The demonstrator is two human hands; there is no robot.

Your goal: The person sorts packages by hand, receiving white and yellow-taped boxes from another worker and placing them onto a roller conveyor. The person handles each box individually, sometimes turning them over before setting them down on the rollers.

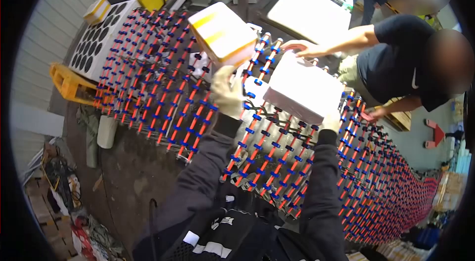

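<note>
Conveyor (163, 88): orange and blue plastic wheels on bare metal rods. White box (302, 90): matt, smooth. Yellow-striped box (222, 33): smooth card, slight sheen. Left hand (227, 95): pale cloth glove. Sleeve (198, 177): dark matt fabric

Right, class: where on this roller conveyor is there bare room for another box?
Free: roller conveyor left of the yellow-striped box, and its run right of the right hand. Crowded: around the white box, between left hand and a co-worker's hand.
</note>
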